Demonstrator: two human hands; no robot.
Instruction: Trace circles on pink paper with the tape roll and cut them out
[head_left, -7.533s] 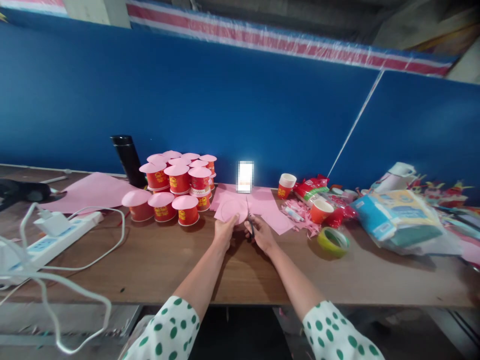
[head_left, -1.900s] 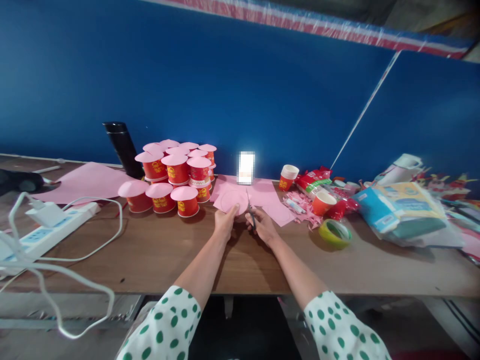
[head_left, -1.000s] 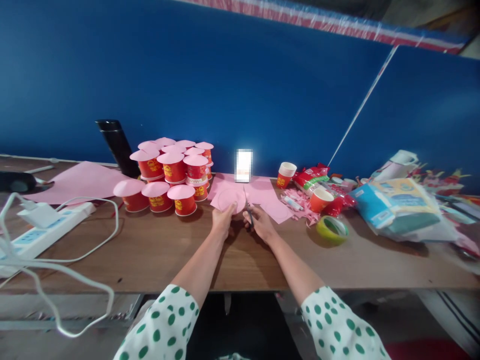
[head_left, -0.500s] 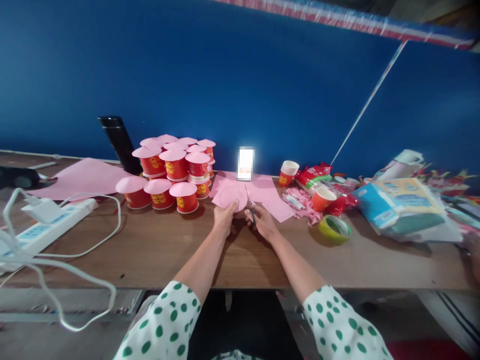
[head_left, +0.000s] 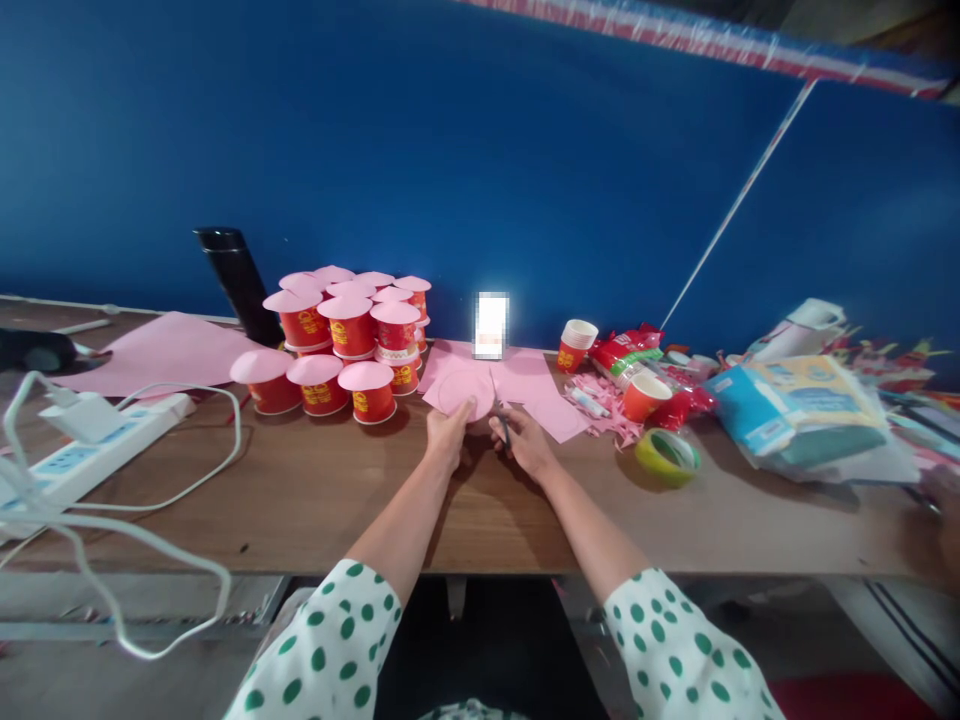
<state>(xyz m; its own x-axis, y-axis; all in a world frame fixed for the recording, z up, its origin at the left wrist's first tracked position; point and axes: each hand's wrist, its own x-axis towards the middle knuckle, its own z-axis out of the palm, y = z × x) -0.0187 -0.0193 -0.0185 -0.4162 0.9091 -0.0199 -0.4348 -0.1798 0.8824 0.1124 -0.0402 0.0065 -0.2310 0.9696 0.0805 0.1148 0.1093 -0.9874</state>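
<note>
My left hand [head_left: 448,437] pinches a piece of pink paper [head_left: 459,390] that bears a drawn circle. In my right hand [head_left: 527,440] is a pair of dark-handled scissors [head_left: 505,428], its blades against the right edge of that piece. How wide the blades stand apart is too small to tell. Beneath and behind lie further pink sheets [head_left: 525,375]. To the left, red paper cups [head_left: 347,338] with pink conical paper tops [head_left: 365,376] stand grouped, some stacked two high.
A power strip [head_left: 112,450] with white cables and a black flask [head_left: 236,285] are on the left. A lit phone [head_left: 491,325] leans on the blue wall. Rightward are stacked cups [head_left: 577,345], pink scraps [head_left: 611,408], a tape roll [head_left: 667,457] and a plastic package [head_left: 806,415]. Another person's hand shows far right.
Both hands keep nearly the same place, with the scissors still at the paper's right edge. The view has shifted very slightly. At the far right the other person's hand has moved a little.
</note>
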